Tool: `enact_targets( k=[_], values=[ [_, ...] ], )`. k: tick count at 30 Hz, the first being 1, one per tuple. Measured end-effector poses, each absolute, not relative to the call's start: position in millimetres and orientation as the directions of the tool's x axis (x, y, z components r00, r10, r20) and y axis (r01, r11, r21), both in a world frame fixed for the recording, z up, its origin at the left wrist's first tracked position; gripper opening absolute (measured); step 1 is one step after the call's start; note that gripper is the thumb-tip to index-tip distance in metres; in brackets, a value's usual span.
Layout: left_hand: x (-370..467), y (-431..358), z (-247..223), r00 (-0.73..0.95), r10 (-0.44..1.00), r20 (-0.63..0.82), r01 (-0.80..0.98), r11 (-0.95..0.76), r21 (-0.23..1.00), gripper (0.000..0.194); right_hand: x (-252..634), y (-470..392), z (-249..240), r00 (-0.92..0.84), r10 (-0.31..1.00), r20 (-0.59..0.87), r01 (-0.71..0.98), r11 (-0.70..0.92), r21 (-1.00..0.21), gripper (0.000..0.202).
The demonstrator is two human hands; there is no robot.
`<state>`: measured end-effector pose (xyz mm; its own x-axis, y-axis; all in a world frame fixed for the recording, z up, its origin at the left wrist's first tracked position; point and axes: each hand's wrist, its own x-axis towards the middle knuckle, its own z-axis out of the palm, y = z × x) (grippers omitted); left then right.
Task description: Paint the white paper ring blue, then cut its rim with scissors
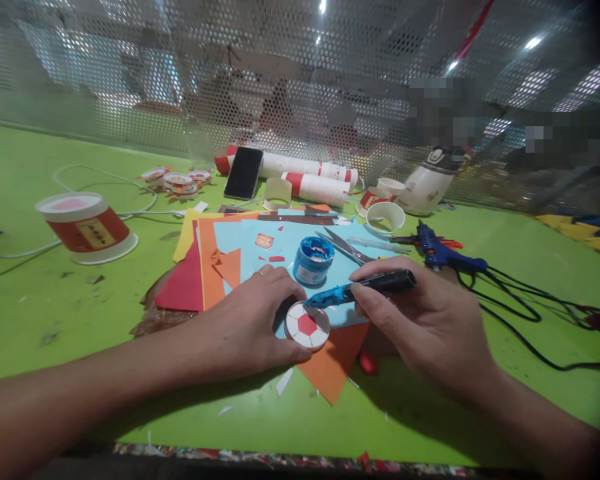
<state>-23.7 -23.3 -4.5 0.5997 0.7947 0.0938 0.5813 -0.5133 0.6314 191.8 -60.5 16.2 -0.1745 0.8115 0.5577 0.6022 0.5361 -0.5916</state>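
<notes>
My left hand grips the left side of a round white disc with a red centre and lines running out to its rim. In my right hand is a black marker-like tool, its front part coated in blue; the blue tip is at the disc's upper edge. Just behind the disc stands an open blue paint jar, smeared with blue inside and on its rim. Light blue paper and orange paper lie under these things.
Scissors lie right of the jar, and a blue glue gun with black cable is further right. Left stands a red and white paper cup. Behind are a phone, stacked cups and a white kettle.
</notes>
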Motion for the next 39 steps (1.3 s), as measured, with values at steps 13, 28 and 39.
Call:
enact_targets(
  k=[13,28,39],
  values=[
    [-23.7,-22.2,-4.7,0.592,0.801,0.086,0.586,-0.501,0.637,0.032,191.7,-59.9,15.5,-0.169,0.813,0.557,0.605,0.532,-0.593,0.003],
    [-23.9,-22.5,-6.3,0.597,0.796,0.095,0.587,-0.515,0.625,0.032,192.1,-61.5,16.2,-0.189,0.800,0.569,0.644,0.539,-0.544,0.003],
    [-24.1,-22.1,-5.8,0.604,0.790,0.106,0.587,-0.531,0.611,0.031,192.4,-60.9,17.3,-0.187,0.809,0.557,0.650,0.527,-0.547,0.004]
  ],
)
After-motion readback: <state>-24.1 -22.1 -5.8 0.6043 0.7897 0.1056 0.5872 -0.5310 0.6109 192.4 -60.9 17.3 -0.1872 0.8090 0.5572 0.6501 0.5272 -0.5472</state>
